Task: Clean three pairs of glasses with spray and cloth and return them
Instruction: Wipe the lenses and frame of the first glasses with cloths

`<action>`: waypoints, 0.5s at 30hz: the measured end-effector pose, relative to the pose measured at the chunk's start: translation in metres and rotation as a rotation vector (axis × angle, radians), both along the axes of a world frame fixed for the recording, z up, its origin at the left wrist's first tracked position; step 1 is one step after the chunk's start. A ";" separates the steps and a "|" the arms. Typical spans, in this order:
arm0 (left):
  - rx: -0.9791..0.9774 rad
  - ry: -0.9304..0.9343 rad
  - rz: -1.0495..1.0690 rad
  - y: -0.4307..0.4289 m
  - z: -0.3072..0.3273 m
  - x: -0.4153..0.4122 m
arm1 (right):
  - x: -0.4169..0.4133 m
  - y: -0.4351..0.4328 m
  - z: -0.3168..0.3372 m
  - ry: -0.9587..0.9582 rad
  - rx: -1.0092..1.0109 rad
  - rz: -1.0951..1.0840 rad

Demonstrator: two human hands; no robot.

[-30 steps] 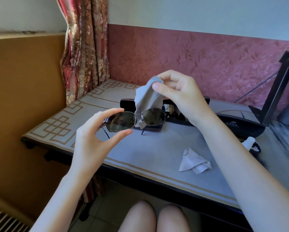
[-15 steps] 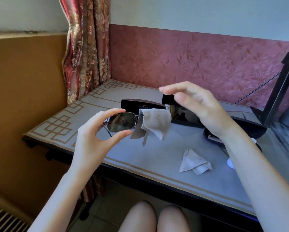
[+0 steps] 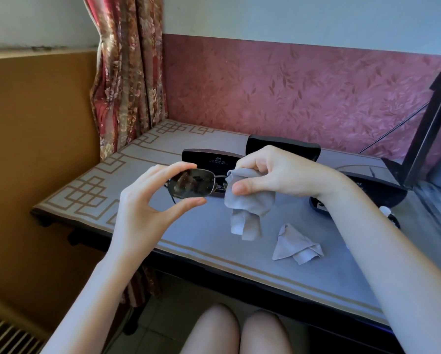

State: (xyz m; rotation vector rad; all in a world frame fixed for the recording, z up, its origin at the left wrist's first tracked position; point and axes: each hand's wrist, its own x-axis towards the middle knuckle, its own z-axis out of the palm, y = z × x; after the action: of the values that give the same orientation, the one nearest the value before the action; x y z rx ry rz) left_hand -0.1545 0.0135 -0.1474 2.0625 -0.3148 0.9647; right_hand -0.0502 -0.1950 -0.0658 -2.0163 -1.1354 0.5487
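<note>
Left hand (image 3: 148,213): pinches sunglasses (image 3: 192,183) by one lens rim.
Right hand (image 3: 270,172): grips grey cloth (image 3: 250,203) round the other lens.
Second cloth (image 3: 294,245): crumpled near bench (image 3: 214,251) front edge.

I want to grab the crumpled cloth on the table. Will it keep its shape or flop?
Probably flop: the crumpled cloth lies in soft folds, and the similar cloth pinched in the right hand hangs limp. It looks thin, so likely light, and unlikely to roll.
</note>
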 end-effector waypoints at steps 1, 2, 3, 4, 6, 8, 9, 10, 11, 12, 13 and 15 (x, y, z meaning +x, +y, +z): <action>-0.005 0.001 -0.003 0.000 0.000 0.000 | 0.001 -0.003 0.000 0.021 0.000 0.017; -0.009 0.000 -0.005 0.000 0.000 0.000 | 0.002 -0.006 0.000 0.042 0.002 0.034; -0.010 -0.003 -0.006 -0.001 0.000 0.000 | 0.003 -0.011 0.000 0.063 -0.001 0.048; -0.013 -0.004 -0.008 -0.001 0.000 0.000 | 0.005 -0.014 0.001 0.077 -0.004 0.061; -0.028 -0.004 -0.018 -0.001 0.001 0.000 | 0.007 -0.020 0.002 0.075 -0.013 0.080; -0.055 -0.004 -0.031 0.000 0.002 0.000 | 0.009 -0.022 0.001 0.060 -0.020 0.072; -0.069 -0.003 -0.037 0.000 0.002 0.000 | 0.009 -0.021 0.001 0.065 -0.019 0.061; -0.078 -0.002 -0.042 -0.001 0.002 0.000 | 0.009 -0.020 0.000 0.071 -0.016 0.047; -0.079 -0.002 -0.045 -0.001 0.002 0.000 | 0.009 -0.018 -0.001 0.069 -0.016 0.033; -0.072 -0.002 -0.046 -0.001 0.002 0.000 | 0.009 -0.016 -0.002 0.057 -0.022 0.022; -0.062 -0.002 -0.046 -0.001 0.001 0.000 | 0.008 -0.014 -0.003 0.043 -0.029 0.013; -0.047 0.000 -0.042 -0.001 0.000 -0.001 | 0.007 -0.011 -0.004 0.021 -0.033 0.000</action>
State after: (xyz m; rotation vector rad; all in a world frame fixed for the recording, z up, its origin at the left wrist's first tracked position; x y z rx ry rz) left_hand -0.1552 0.0129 -0.1472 2.0056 -0.3304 0.9383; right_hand -0.0435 -0.2059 -0.0699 -2.0337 -1.1203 0.5905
